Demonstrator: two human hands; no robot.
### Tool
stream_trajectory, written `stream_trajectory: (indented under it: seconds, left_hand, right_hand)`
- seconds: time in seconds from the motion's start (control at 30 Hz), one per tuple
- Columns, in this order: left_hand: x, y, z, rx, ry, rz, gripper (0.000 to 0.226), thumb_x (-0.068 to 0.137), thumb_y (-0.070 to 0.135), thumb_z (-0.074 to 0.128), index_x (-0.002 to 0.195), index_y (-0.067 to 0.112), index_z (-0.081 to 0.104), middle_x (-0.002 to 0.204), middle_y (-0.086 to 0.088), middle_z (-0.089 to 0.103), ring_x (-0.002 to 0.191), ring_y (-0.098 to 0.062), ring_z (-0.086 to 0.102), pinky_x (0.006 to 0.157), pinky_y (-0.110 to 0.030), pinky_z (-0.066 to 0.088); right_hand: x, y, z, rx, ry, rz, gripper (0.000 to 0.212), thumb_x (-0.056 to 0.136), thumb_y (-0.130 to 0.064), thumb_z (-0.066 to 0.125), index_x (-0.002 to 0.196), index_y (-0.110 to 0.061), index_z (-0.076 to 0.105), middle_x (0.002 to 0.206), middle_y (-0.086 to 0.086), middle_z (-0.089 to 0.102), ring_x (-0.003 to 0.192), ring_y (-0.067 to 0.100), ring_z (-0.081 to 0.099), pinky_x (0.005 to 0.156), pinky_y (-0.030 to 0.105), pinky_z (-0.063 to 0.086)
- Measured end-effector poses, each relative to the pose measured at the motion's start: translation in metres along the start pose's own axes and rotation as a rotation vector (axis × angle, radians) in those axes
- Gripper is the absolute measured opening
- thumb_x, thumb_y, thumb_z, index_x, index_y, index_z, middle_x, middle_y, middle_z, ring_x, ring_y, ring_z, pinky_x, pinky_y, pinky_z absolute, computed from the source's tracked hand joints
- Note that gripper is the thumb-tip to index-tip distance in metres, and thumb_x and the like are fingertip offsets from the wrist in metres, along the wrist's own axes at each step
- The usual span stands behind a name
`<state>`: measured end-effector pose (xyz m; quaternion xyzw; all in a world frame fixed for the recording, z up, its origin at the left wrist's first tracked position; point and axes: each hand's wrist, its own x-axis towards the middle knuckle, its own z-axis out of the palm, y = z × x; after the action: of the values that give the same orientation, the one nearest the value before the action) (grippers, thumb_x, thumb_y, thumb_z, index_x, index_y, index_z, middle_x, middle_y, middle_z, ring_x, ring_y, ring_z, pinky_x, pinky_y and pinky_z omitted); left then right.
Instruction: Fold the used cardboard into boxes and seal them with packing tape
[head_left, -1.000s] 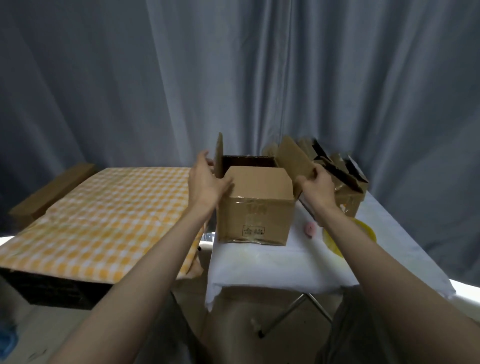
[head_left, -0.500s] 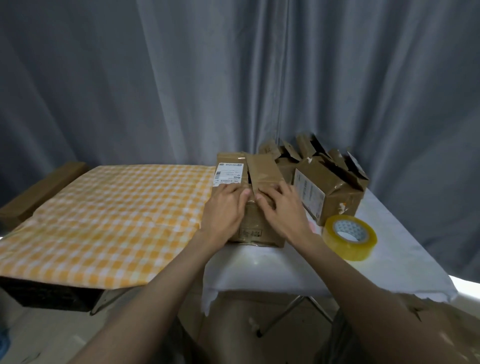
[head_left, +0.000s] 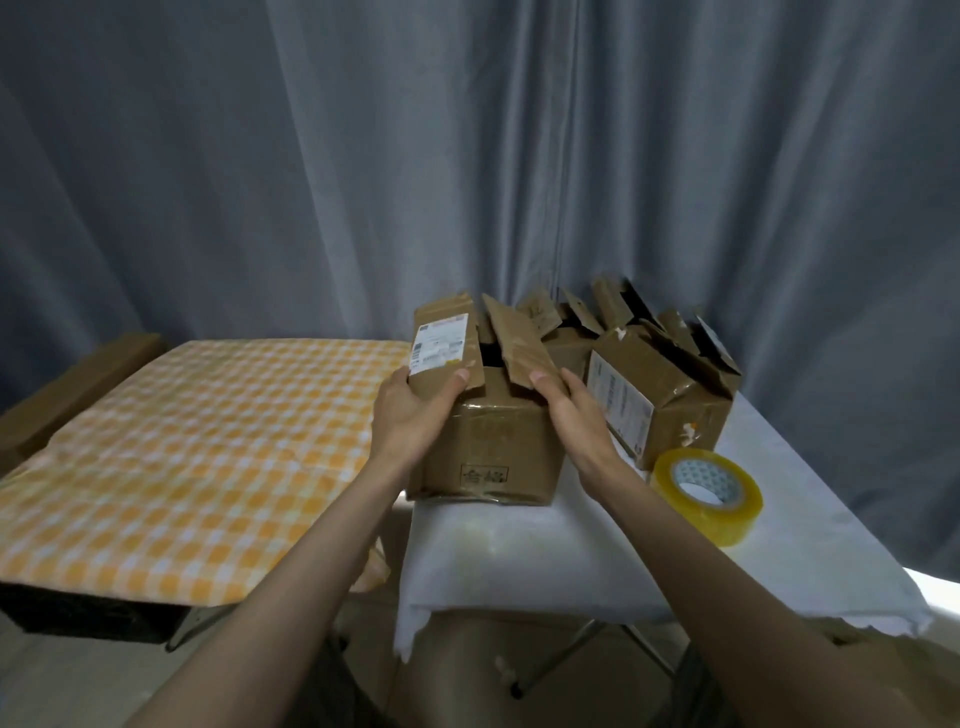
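On the white-clothed tabletop (head_left: 597, 571), nearest on the right, the yellow roll of clear packing tape (head_left: 707, 493) lies untouched, so sealing is not yet begun. Just left of it stands the brown cardboard box (head_left: 488, 447): erected, but its two top flaps gape apart. The left hand (head_left: 415, 410) grips the labelled left flap; the right hand (head_left: 574, 415) grips the right flap. Beyond, on the right, further used brown cardboard boxes (head_left: 660, 395) wait with ragged flaps open.
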<state>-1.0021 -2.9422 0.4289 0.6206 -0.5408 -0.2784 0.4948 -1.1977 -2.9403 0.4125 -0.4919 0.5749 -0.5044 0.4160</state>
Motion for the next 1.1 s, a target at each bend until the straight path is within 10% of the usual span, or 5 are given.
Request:
stream_trajectory:
  seconds: [0.1,0.73,1.1]
  left_hand:
    - [0.018,0.006,-0.013,-0.065,0.02,0.013,0.061,0.082,0.072,0.056,0.122,0.026,0.06,0.113,0.01,0.061,0.101,-0.008,0.058,0.073,-0.022,0.045]
    - [0.186,-0.024,0.051,0.157,-0.043,0.061,0.048,0.103,0.038,0.025,0.134,0.014,0.052,0.137,-0.011,0.053,0.124,-0.027,0.046,0.093,-0.033,0.033]
    - [0.202,-0.018,0.036,0.84,-0.12,0.242,0.047,0.104,0.038,0.019,0.125,0.012,0.053,0.126,-0.015,0.057,0.116,-0.035,0.053,0.096,-0.044,0.045]
  right_hand:
    - [0.015,-0.014,0.01,0.054,-0.031,-0.02,0.077,0.089,-0.068,0.048,0.153,-0.028,0.035,0.149,0.0,0.048,0.132,0.02,0.047,0.111,0.042,0.037]
    - [0.174,-0.003,0.048,-0.193,-0.021,-0.031,0.061,0.105,-0.05,0.027,0.158,-0.019,0.022,0.164,0.003,0.022,0.149,0.024,0.024,0.122,0.048,0.019]
    - [0.181,-0.015,0.051,-0.648,0.028,-0.142,0.055,0.105,-0.044,0.023,0.15,-0.015,0.035,0.153,0.012,0.035,0.139,0.031,0.035,0.112,0.049,0.032]
